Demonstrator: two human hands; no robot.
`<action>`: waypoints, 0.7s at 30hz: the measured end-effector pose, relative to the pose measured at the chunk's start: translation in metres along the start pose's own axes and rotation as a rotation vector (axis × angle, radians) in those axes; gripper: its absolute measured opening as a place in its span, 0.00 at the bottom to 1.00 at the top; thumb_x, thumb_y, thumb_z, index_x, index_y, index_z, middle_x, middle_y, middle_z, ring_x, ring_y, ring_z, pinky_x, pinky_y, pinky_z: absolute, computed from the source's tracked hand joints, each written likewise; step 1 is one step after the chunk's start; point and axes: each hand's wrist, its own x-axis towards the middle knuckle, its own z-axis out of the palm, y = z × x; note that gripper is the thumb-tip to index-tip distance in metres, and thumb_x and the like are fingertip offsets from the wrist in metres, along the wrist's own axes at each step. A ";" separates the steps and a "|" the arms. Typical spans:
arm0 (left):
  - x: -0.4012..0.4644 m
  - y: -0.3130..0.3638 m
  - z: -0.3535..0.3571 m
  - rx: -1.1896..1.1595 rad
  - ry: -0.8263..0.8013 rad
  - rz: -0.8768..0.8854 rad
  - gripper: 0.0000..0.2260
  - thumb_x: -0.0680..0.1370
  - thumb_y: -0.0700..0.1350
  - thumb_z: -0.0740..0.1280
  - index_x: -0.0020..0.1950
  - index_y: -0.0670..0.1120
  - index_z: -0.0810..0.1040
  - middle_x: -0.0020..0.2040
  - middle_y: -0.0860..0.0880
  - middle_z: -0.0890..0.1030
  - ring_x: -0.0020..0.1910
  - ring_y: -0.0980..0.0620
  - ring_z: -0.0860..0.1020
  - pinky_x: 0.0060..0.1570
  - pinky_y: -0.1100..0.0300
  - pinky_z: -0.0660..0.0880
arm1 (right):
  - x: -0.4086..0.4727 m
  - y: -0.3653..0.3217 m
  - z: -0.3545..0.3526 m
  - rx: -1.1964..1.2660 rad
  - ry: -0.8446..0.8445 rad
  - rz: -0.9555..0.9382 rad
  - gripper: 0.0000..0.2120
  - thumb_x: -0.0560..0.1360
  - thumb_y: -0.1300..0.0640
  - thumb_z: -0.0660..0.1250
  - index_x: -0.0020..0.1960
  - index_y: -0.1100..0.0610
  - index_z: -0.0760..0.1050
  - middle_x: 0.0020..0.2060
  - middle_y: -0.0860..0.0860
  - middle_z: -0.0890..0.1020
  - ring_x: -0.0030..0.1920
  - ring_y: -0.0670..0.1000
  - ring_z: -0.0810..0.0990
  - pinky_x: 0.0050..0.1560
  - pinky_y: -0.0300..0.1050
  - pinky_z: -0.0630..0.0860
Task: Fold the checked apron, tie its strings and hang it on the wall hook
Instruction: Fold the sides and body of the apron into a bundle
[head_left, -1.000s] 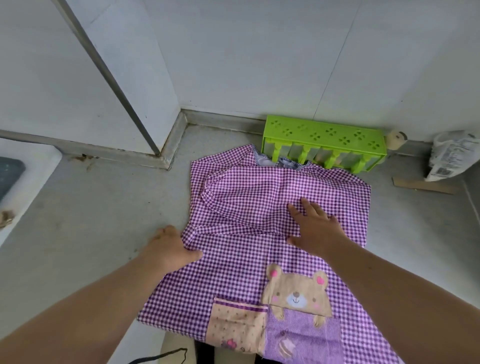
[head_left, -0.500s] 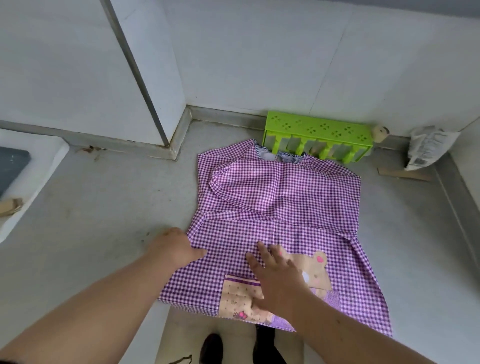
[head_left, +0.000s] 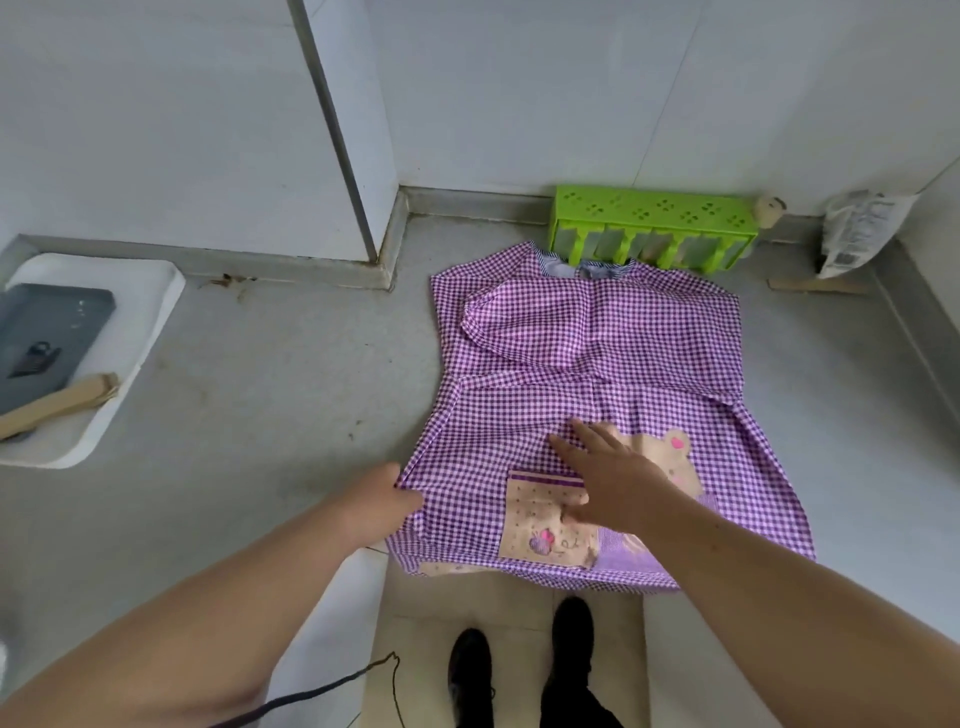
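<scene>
Checked apron (head_left: 597, 353) flat on counter (head_left: 260, 374), sides folded inward. Left hand (head_left: 382, 501) pinches edge; right hand (head_left: 610, 480) flat, fingers spread, pressing. Lengthwise folds, tying, hanging remain.

head view looks steeply down, close overhead.

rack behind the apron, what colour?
Bright green rack, with small cut-out patterns along its top; it shows clearly in the head view, standing against the wall beyond the apron.
</scene>
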 end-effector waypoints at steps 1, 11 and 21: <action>0.000 0.000 0.002 -0.063 0.010 -0.001 0.20 0.82 0.55 0.62 0.73 0.51 0.75 0.67 0.50 0.80 0.63 0.46 0.80 0.66 0.46 0.78 | -0.004 0.000 0.004 0.063 0.037 0.050 0.48 0.75 0.32 0.67 0.84 0.43 0.44 0.84 0.49 0.44 0.83 0.57 0.45 0.78 0.65 0.59; 0.008 0.003 0.023 0.073 0.196 -0.089 0.27 0.86 0.57 0.58 0.80 0.43 0.64 0.77 0.40 0.72 0.72 0.39 0.74 0.70 0.46 0.72 | -0.111 0.083 0.066 0.640 0.263 0.982 0.35 0.71 0.43 0.69 0.72 0.58 0.67 0.67 0.62 0.72 0.67 0.66 0.72 0.67 0.59 0.71; 0.013 -0.010 0.013 0.141 -0.098 -0.138 0.27 0.68 0.58 0.76 0.66 0.57 0.75 0.59 0.49 0.82 0.54 0.46 0.84 0.51 0.45 0.85 | -0.119 0.131 0.107 1.168 0.232 1.192 0.29 0.70 0.51 0.76 0.63 0.69 0.79 0.52 0.63 0.83 0.48 0.61 0.80 0.53 0.53 0.79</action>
